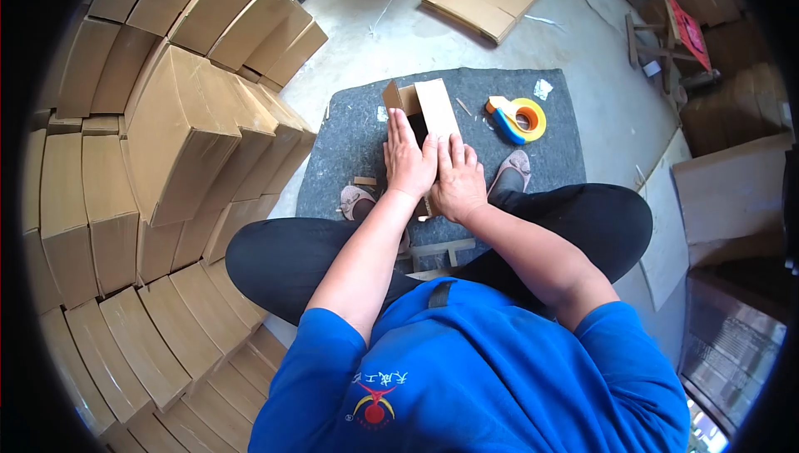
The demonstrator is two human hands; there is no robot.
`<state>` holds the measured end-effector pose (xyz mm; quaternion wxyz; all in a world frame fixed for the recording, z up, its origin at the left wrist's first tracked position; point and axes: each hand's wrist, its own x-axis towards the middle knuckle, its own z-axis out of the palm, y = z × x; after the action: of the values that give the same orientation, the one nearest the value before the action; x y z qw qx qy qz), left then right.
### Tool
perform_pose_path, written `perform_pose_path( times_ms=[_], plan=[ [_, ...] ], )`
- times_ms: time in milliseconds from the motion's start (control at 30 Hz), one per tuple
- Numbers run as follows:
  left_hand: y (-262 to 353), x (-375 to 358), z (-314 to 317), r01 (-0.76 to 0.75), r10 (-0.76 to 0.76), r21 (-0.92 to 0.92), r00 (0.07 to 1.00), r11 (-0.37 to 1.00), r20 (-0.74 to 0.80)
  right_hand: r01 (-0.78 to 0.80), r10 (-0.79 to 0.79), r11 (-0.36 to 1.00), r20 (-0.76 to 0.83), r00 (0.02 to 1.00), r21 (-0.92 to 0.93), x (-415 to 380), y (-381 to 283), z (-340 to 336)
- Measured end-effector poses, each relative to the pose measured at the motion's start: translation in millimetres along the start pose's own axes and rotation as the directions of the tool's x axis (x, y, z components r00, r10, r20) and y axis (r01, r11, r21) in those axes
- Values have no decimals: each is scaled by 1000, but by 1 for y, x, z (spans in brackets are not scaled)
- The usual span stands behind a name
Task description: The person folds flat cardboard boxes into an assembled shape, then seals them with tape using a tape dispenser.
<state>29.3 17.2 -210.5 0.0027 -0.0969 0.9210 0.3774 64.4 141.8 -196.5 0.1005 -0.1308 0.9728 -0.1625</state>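
A single view, taken from a camera worn on the person's head. It looks steeply down and forward over the blue-shirted chest, along both forearms to the left hand [408, 161] and right hand [458, 180], which sit near the centre of the frame at arm's length. A wide fisheye lens bends the edges into a dark round border. Beyond the hands lies a grey mat [349, 145] on the floor, farther from the lens.

The blue shirt [466, 370] at the bottom of the frame carries a red and yellow emblem with small white characters above it, too small and distorted to read. No text can be made out on the cardboard boxes [179, 132] at the left.
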Motion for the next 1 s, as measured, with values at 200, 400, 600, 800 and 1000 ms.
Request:
perform_pose_path(
  times_ms=[200,400,600,800,1000],
  plan=[
    [5,-3,-18,0,-48,335,990,942,135,153,-142,988,335,931,-6,12,7,-41],
    [-9,-6,-11,-158,130,454,987,877,94,206,-141,972,414,899,-115,0,-1,-51],
    [-10,43,-17,-229,198,448,973,864,115,198,-128,970,398,908,-141,1,-2,-43],
    [-44,97,4,-266,274,129,960,955,-48,204,-181,978,323,929,-40,-6,10,-32],
    [-58,88,-2,-305,314,140,948,942,-46,310,-339,937,198,920,164,-7,30,-25]
  ],
)
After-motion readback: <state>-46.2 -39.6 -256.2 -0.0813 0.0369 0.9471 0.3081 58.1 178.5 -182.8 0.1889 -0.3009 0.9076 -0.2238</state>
